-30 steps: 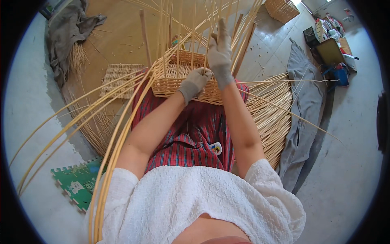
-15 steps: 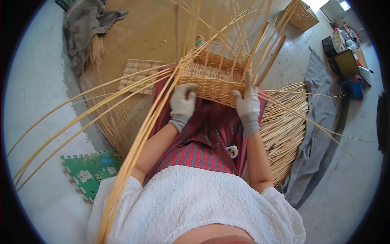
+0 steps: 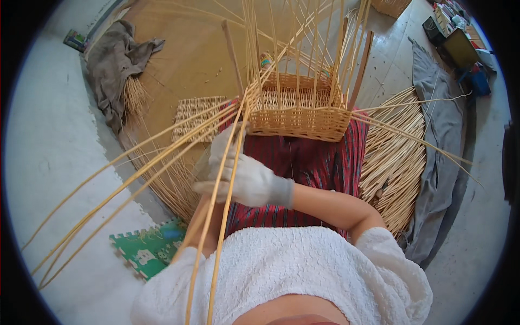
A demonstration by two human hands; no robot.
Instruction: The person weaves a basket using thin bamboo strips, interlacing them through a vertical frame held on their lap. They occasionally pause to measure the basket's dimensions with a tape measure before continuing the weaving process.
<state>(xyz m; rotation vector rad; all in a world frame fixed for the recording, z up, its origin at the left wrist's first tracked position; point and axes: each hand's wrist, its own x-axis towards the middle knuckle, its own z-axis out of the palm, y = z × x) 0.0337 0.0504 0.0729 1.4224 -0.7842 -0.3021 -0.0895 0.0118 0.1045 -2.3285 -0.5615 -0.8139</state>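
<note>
On my lap, over red plaid cloth (image 3: 325, 157), sits a woven wicker basket (image 3: 298, 123) with tall upright stakes rising from its sides. My left hand (image 3: 221, 145), in a pale glove, is by its near left corner, its fingertips hidden. Across my left wrist lies my gloved right hand (image 3: 252, 181), fingers curled round there; what is inside them cannot be made out. Two long willow rods (image 3: 215, 189) run from that corner down in front of both hands. More rods (image 3: 141, 173) fan out to the left, and thin rod ends (image 3: 417, 138) stick out right.
A bundle of peeled rods (image 3: 398, 157) lies at right beside a grey cloth (image 3: 439, 162). A flat woven panel (image 3: 195, 111) rests beyond my left hand. At left are another grey cloth (image 3: 114, 70) and a green foam mat (image 3: 151, 250). Another basket (image 3: 391, 6) stands far off.
My right hand has left the basket's right side and crossed to my left wrist. My left hand has shifted slightly left. Fewer rods hang down in front of me, and they have swung right.
</note>
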